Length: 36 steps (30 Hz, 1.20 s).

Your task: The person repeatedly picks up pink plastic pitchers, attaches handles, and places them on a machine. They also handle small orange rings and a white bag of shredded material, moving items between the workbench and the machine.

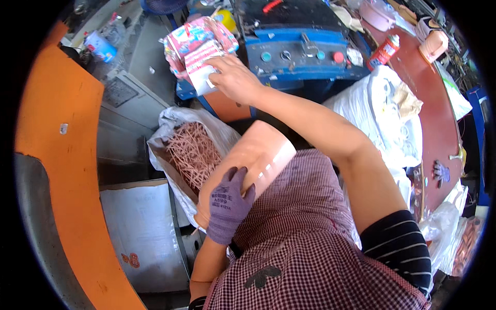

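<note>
My left hand [230,204], in a purple-grey knit glove, holds a large glossy pink plastic cylinder [262,150] that lies tilted across my lap. Its fingers wrap over the cylinder's side, and the lower end is partly hidden by the glove. My bare right hand [235,77] reaches forward to a crumpled pink patterned soft pack [219,32]. Between its thumb and fingers is the edge of a white-and-red printed flap or sheet [200,64] at the front of the pack; whether it is attached I cannot tell.
Below the cylinder, a white sack [170,120] holds thin pink plastic strips [192,155]. A blue machine panel with buttons [299,56] stands ahead. An orange machine frame [62,124] rises at left. At right are a stuffed white sack [364,106], a red spray can [383,51] and a dark-red table [434,119].
</note>
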{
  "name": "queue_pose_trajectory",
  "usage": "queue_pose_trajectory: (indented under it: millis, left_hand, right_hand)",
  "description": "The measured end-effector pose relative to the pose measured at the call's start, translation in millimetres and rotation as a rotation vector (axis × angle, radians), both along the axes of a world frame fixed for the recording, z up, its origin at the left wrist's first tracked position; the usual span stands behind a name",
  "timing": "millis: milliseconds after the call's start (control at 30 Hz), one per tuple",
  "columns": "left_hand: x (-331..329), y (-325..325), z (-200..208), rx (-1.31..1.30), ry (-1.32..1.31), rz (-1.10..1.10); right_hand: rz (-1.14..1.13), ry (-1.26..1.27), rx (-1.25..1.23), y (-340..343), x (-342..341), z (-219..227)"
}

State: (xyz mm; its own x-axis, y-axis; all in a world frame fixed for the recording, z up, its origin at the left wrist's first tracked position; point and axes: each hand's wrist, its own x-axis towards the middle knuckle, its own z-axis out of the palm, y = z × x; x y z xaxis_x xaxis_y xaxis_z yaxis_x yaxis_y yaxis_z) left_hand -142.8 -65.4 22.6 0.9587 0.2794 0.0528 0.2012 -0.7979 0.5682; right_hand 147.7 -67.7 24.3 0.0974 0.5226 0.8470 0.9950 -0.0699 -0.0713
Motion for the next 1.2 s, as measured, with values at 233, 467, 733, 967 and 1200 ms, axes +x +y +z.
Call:
queue_pose_trajectory:
  millis: [233,467,733,967,1200]
  left_hand:
    - [-1,-21,2,0.055,0.01,-0.002]
    - [1,-45,0,0.131,-0.016,-0.073]
    - [0,-52,0,0.147,0.006,-0.075]
    - [2,-53,-1,0.171,-0.004,-0.088]
    - [7,-43,4,0.209,-0.01,-0.124]
  right_hand:
    - [-0.072,1.383,-0.103,-170,-73,-27]
    - [-0.051,1.651,-0.08,-211,-112,-59]
    - [-0.111,1.607,-0.091,-209,-114,-75]
    - [-0.301,1.204,-0.217,-201,-117,-79]
    - [-0.456,1.264,-0.495,-240,-96,-75]
